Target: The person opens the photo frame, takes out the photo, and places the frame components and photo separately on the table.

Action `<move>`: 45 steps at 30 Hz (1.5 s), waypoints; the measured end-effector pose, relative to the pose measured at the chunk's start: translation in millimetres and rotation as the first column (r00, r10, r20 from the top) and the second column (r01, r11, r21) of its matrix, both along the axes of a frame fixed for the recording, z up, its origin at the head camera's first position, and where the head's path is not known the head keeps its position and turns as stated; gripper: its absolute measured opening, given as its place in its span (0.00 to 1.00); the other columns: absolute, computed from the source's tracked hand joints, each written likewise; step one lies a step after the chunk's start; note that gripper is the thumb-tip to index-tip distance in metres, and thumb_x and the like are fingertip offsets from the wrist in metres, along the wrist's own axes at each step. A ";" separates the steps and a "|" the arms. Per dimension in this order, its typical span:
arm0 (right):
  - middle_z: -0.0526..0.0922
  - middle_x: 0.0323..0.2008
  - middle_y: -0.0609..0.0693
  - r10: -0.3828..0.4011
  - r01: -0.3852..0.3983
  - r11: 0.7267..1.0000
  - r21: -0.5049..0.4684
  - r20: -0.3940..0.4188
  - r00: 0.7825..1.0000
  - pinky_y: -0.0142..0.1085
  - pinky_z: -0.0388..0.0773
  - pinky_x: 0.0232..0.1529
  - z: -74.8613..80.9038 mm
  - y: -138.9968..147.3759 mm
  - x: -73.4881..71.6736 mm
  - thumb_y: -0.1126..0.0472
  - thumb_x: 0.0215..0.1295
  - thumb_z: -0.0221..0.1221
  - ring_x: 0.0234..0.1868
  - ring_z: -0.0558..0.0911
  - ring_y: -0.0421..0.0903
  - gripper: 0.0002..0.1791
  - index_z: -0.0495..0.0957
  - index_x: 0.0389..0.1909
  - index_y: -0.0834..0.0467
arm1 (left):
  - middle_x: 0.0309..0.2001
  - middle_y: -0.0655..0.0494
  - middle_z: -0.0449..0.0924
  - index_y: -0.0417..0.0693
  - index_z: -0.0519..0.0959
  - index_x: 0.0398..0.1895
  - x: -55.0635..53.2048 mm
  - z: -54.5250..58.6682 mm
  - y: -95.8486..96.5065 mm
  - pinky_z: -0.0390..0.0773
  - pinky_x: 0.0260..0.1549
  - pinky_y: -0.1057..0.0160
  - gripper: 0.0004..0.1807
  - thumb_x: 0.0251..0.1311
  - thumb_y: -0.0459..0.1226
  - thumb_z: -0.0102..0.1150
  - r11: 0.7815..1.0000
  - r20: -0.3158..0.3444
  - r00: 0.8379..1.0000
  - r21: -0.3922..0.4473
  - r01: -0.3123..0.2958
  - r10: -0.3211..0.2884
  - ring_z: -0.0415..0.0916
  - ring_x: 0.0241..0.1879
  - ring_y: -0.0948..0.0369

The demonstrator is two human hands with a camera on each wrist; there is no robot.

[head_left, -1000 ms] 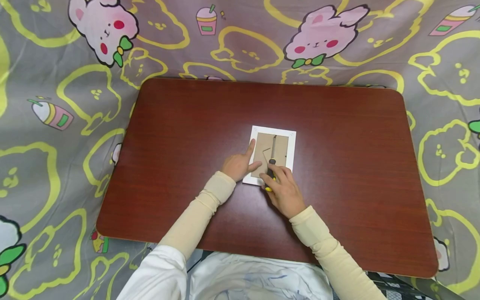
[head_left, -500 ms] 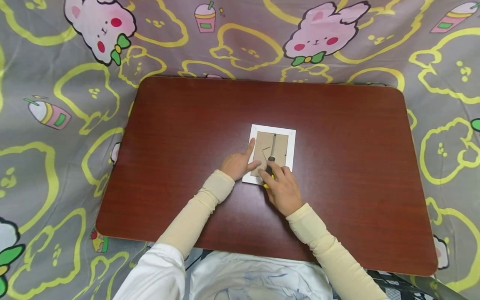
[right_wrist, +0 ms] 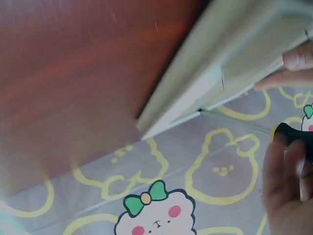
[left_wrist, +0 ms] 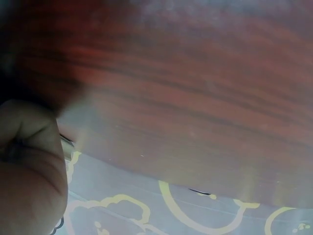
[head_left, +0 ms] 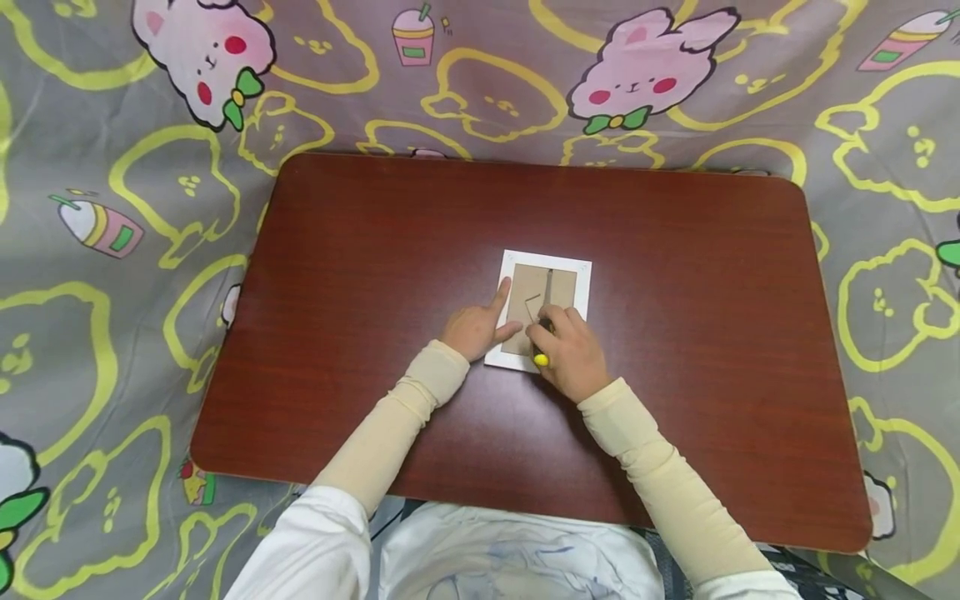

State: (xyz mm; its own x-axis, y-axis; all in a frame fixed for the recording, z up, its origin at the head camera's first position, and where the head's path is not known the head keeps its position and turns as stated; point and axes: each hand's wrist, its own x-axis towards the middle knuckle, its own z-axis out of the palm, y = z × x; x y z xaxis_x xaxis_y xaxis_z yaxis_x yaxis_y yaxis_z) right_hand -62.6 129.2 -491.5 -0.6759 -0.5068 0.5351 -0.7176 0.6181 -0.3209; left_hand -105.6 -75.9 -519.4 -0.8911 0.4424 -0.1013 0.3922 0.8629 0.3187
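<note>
A white picture frame lies on the table with its brown backing board facing up. My left hand rests along the frame's left side, index finger straight on the border and thumb spread over the board. Above the board, my right hand grips a screwdriver with a black and yellow handle. Its shaft slants down toward the inner edge of the frame's far border. Most of the handle is hidden by the fingers in the head view. A thin bent metal piece shows on the board.
The reddish-brown table has rounded corners and extends well past the frame on both sides. A cartoon-printed cloth hangs behind and beside it. The person's white clothing is at the near edge.
My right hand has shifted slightly forward along the screwdriver, covering more of its handle, and the handle's yellow end has moved forward. The left hand and the frame stay in place.
</note>
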 end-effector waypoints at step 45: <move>0.77 0.24 0.72 0.253 0.166 0.749 -0.641 0.509 0.823 0.37 0.79 0.47 102.5 -6.0 -81.4 0.84 0.54 0.53 0.31 0.80 0.62 0.09 0.72 0.19 0.74 | 0.12 0.56 0.69 0.43 0.49 0.81 -1.9 -0.7 1.7 0.76 0.17 0.53 0.47 0.70 0.57 0.57 1.000 0.018 1.000 0.009 -0.005 0.005 0.72 0.13 0.56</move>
